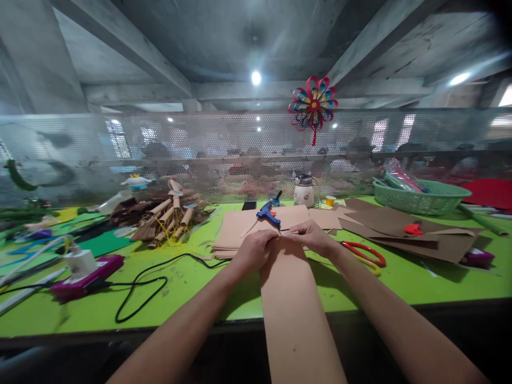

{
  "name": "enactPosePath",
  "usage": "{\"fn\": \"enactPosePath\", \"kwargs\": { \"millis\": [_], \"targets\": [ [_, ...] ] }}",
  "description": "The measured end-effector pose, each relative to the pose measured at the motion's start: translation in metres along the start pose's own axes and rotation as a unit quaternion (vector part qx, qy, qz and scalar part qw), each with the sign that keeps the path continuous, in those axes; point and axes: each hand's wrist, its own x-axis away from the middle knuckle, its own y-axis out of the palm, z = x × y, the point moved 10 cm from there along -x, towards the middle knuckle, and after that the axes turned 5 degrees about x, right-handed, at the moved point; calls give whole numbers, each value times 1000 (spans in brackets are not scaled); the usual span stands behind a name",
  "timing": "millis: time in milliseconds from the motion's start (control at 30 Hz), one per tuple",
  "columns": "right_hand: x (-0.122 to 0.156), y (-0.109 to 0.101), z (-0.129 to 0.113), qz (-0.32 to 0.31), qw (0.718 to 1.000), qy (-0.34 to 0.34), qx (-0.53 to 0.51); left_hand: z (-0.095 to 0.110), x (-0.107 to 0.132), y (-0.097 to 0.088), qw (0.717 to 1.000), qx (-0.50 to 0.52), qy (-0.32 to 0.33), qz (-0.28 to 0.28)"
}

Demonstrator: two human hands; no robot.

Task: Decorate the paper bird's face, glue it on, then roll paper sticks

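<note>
A long strip of brown kraft paper [296,314] runs from the table's near edge toward me. Both hands pinch its far end. My left hand [254,250] is closed on the strip's top left corner, and my right hand [312,237] is closed on the top right, fingers curled over the edge. Just behind my hands a blue glue gun [268,214] rests on a stack of brown paper sheets [236,234].
Red-handled scissors [366,255] lie right of my right hand. A green basket [420,197] stands back right, darker brown sheets [404,234] before it. Paper broom-like crafts [168,216], a black cable [148,282] and a magenta device [86,274] sit left on the green table [192,288]. A paper pinwheel [313,104] hangs on the mesh.
</note>
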Motion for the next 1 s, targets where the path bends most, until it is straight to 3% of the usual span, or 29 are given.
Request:
{"fn": "enactPosePath", "kwargs": {
  "millis": [400,700,1000],
  "targets": [
    [-2,-9,-3,51,997,-24,46,-4,-1,0,1000,3,-3,0],
    [0,-7,5,34,998,14,-43,1,-2,-4,1000,10,-1,17],
    [0,4,5,-10,996,25,-85,-14,-2,-4,999,42,-30,1]
  ]
}}
